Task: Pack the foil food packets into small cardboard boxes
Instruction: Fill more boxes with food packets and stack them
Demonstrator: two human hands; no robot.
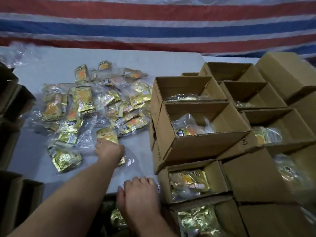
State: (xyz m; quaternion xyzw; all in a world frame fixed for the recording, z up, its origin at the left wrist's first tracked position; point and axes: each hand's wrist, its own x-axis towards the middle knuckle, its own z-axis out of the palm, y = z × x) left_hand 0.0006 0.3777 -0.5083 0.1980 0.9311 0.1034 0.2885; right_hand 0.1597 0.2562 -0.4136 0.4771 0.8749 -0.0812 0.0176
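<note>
At the near edge of the pale grey surface (56, 65), the right hand (138, 192) lies palm down with fingers spread and fairly straight, resting on clear wrapping and gripping nothing. Just beside it, toward the near right corner, open small cardboard boxes (193, 134) stand packed side by side, several with gold packets already lying inside; one close box (188, 183) shows a packet flat on its bottom. Farther in, the left hand (109, 148) reaches across the middle of the surface with its fingers curled down onto a gold foil packet (107, 135) at the near edge of the heap; whether it truly grips it or only presses on it cannot be told. Beyond lies the heap of foil food packets (95, 103), gold pouches in clear wrap, loosely piled over the middle and left. More dark cartons (12, 103) sit along the left edge. Behind the far edge hangs a tarpaulin (153, 23) striped red, white and blue.
</note>
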